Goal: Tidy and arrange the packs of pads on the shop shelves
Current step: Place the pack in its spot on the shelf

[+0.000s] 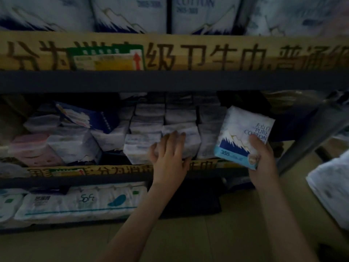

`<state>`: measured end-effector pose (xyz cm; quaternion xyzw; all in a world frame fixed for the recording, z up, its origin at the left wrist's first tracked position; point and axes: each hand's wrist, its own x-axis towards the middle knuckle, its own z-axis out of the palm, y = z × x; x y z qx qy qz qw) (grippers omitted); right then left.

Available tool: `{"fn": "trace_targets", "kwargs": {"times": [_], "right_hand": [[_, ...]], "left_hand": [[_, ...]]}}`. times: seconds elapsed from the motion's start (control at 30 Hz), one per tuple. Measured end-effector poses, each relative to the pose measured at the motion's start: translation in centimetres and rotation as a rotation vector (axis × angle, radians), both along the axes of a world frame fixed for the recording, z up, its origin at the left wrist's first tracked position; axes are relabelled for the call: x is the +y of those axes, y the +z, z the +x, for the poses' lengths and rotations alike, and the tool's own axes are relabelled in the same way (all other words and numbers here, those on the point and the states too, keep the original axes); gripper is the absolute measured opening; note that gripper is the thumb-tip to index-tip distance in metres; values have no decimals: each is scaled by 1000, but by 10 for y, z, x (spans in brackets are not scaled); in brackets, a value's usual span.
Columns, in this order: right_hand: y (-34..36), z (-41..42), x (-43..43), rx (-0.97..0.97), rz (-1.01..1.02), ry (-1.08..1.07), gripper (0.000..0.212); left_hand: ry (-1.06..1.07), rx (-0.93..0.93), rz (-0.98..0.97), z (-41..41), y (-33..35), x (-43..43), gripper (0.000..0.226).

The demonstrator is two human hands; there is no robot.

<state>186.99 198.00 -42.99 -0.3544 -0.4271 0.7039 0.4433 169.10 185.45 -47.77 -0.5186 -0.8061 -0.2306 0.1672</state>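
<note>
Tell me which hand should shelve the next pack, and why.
Right. The right hand grips the loose Pure Cotton pack, held just beside the stacked packs. The left hand rests on those packs and carries nothing.

Only the person's arms and hands show, and nothing is worn on them. The left forearm [141, 224] and the right forearm [283, 224] are bare from the lower edge of the view to the wrists. The left hand [170, 154] and the right hand [262, 157] are bare too. Both forearms are slim and narrow towards the wrists, and the fingers are slender. Dim light and blur hide the nails and any finer detail.
</note>
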Motion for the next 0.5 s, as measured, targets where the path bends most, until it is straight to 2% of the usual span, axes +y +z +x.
{"fn": "trace_targets", "kwargs": {"times": [0.1, 0.3, 0.37, 0.47, 0.5], "right_hand": [[-19, 27, 9, 16, -22, -21, 21], [-26, 47, 9, -37, 13, -28, 40], [-24, 46, 6, -54, 44, -53, 52], [-18, 39, -3, -59, 58, -56, 85], [-17, 35, -7, -46, 63, -51, 87]], "left_hand": [[11, 137, -119, -9, -7, 14, 77], [85, 211, -145, -29, 2, 29, 76], [67, 176, -122, -30, 6, 29, 70], [28, 99, -74, -33, 12, 29, 58], [13, 74, -59, -36, 14, 28, 52]]}}
